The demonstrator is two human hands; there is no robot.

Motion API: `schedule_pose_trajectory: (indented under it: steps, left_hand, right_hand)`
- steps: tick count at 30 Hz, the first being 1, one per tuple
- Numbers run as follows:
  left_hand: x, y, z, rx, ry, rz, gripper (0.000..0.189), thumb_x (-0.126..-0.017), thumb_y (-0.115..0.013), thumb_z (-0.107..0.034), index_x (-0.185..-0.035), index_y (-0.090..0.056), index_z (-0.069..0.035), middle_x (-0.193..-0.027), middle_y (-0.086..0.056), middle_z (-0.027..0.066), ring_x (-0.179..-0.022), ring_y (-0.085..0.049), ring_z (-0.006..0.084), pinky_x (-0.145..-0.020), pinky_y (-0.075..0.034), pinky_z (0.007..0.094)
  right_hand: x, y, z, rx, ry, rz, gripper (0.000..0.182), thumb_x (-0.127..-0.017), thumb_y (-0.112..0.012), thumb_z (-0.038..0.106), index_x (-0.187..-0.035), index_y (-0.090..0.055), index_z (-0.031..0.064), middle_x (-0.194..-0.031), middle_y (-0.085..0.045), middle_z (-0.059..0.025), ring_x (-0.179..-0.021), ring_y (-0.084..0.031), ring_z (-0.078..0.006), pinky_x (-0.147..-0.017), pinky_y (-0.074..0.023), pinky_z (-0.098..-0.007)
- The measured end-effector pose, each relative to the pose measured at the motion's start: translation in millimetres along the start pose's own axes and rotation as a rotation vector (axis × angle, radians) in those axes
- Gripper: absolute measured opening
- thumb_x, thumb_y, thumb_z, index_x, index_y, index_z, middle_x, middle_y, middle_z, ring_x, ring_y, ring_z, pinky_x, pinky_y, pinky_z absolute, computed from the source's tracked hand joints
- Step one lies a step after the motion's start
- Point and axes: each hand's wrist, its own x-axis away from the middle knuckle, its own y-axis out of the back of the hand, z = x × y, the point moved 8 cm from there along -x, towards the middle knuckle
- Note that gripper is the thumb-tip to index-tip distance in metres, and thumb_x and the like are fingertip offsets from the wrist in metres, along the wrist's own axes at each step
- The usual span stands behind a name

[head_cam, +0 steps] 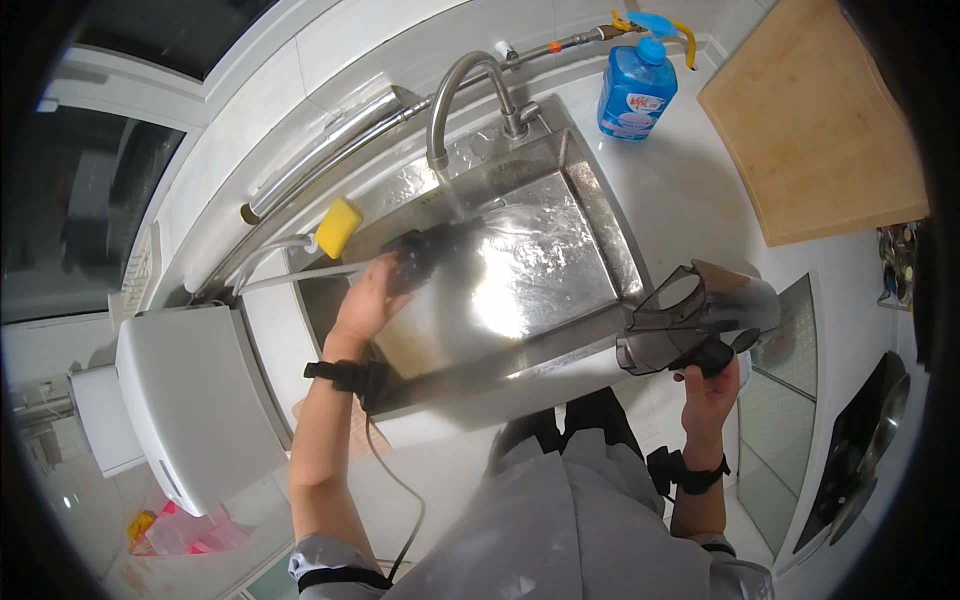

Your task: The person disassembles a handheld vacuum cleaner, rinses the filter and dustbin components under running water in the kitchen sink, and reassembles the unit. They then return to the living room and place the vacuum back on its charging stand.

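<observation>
My left hand (369, 300) grips a dark, motion-blurred object (420, 255) over the left part of the stainless steel sink (570, 225). Water from the curved faucet (457, 82) runs down beside that object's upper end. What the dark piece is, I cannot tell. My right hand (709, 390) holds a smoky see-through plastic tank (690, 311) by its black handle (709, 356), at the sink's right front corner. The tank lies tilted, and its near end shows an opening. Water spreads across the sink floor, with a bright glare in the middle.
A yellow sponge (338, 228) rests on the sink's back left rim. Behind the sink to the right stand a blue pump bottle (637, 90) and a wooden cutting board (817, 127). A white appliance (187, 390) is at the left. Metal pipes (330, 154) run along the wall.
</observation>
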Motion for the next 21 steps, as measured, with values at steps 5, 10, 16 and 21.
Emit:
schedule_pose_trajectory:
  steps: [5, 10, 16, 21]
  left_hand:
    - [-3.6, 1.7, -7.9, 0.037, -0.044, 0.009, 0.052, -0.064, -0.068, -0.013, -0.105, -0.039, -0.002, -0.111, -0.046, 0.0146, -0.094, -0.050, 0.0323, -0.078, -0.044, 0.0349]
    - [-1.3, -6.4, -6.7, 0.015, -0.057, 0.026, 0.049, -0.063, -0.069, -0.013, -0.100, -0.039, -0.002, -0.112, -0.046, 0.0149, -0.096, -0.049, 0.0343, -0.078, -0.044, 0.0352]
    - [2.9, -10.6, -7.2, 0.010, -0.013, 0.043, 0.049, -0.063, -0.069, -0.014, -0.101, -0.039, -0.002, -0.112, -0.046, 0.0143, -0.096, -0.049, 0.0345, -0.077, -0.044, 0.0359]
    - [-0.5, -9.4, -12.5, 0.012, 0.003, 0.044, 0.049, -0.064, -0.069, -0.015, -0.101, -0.039, -0.002, -0.113, -0.047, 0.0136, -0.093, -0.050, 0.0339, -0.076, -0.045, 0.0358]
  right_hand:
    - [-1.1, -1.8, 1.6, -0.054, -0.036, -0.039, 0.023, -0.071, -0.054, -0.002, -0.094, -0.048, -0.0006, -0.083, -0.054, -0.0062, -0.071, -0.052, -0.0117, -0.060, -0.0462, -0.0223]
    - [-1.9, -1.8, -1.2, -0.054, -0.034, -0.028, 0.025, -0.071, -0.054, -0.003, -0.095, -0.047, -0.0007, -0.086, -0.053, -0.0069, -0.073, -0.052, -0.0118, -0.060, -0.0463, -0.0219]
    - [-2.8, -1.8, 1.6, -0.037, -0.008, -0.017, 0.025, -0.071, -0.053, -0.004, -0.095, -0.047, -0.0006, -0.086, -0.053, -0.0068, -0.071, -0.052, -0.0115, -0.059, -0.0452, -0.0219]
    - [-2.4, -0.5, 2.4, -0.035, -0.034, -0.034, 0.026, -0.071, -0.053, -0.004, -0.096, -0.046, -0.0006, -0.085, -0.053, -0.0066, -0.070, -0.051, -0.0113, -0.060, -0.0447, -0.0222]
